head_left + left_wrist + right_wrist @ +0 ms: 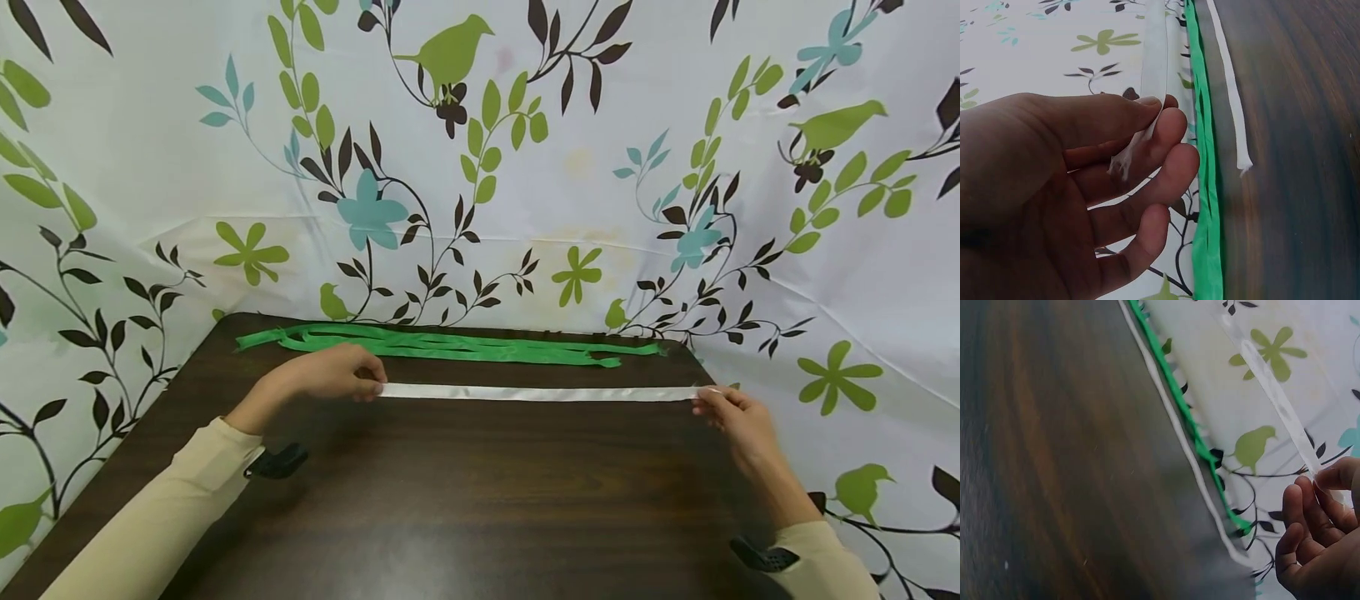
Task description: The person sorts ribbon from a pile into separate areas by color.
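Note:
A white ribbon runs straight between the two hands. Its left end is pinched between thumb and index finger of the left hand; its frayed tip hangs past the fingers in the left wrist view. The right hand pinches the other end. Both wrist views show the held ribbon raised above the table. A second white ribbon lies on the tabletop there; in the head view I cannot tell it apart from the held one. Green ribbons lie beyond, along the back edge.
The dark wooden table stretches toward the wearer. Behind it hangs a white cloth printed with leaves, birds and flowers. A black wrist device sits at the left cuff, and another at the right cuff.

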A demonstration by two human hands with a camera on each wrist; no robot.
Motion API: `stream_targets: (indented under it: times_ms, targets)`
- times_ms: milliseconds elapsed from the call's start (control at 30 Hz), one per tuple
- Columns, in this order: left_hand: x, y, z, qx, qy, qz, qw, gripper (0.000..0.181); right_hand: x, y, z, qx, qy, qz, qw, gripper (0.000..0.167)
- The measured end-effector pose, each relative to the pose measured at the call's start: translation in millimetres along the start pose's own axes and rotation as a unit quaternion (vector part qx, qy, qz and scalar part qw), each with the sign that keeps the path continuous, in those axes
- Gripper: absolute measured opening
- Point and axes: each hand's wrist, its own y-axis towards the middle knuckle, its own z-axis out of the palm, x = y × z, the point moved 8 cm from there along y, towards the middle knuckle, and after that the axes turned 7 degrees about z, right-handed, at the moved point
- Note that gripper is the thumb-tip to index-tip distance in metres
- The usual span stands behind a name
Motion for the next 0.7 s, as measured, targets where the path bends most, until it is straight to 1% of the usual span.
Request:
stream_targets:
  times_ms: [67,133,233,333,367,500,600,700]
  targets:
    - [3.4,-2.4,-0.4,-0.002,-0.007,-0.005,1.0000,0.011,-6,3.0,0,-0.005,-0.042,0.012,0.9990,0.016]
    - [6.9,-4.3,-0.8,-0.007,-0.016,-0.007,0.9998,0.010,-11,6.5,1,-0.013,-0.099,0.017,0.9948,0.024]
    - [13.5,-3.3,0.4,-0.021,-0.029,-0.009,0.9993,0.007,-18,12.1,-1,-0.024,-0.185,0.012,0.9824,0.039]
    - [20.6,1.9,5.4,-0.034,-0.049,-0.010,0.9982,0.005,-28,16.7,-8,-0.031,-0.241,0.004,0.9700,0.048]
    - [22.6,4.2,7.9,-0.037,-0.056,-0.010,0.9977,0.005,-32,17.9,-10,-0.030,-0.254,0.002,0.9667,0.049]
    - [28.8,11.0,18.5,-0.041,-0.091,-0.013,0.9950,0.004,-43,21.4,-15,-0.024,-0.281,-0.003,0.9594,0.047]
    - [33.2,12.7,23.8,-0.046,-0.108,-0.025,0.9927,0.005,-44,21.7,-14,-0.026,-0.298,-0.002,0.9542,0.048]
    - [36.9,14.6,26.0,-0.054,-0.113,-0.033,0.9916,0.006,-43,23.5,-14,-0.035,-0.319,0.007,0.9472,0.050]
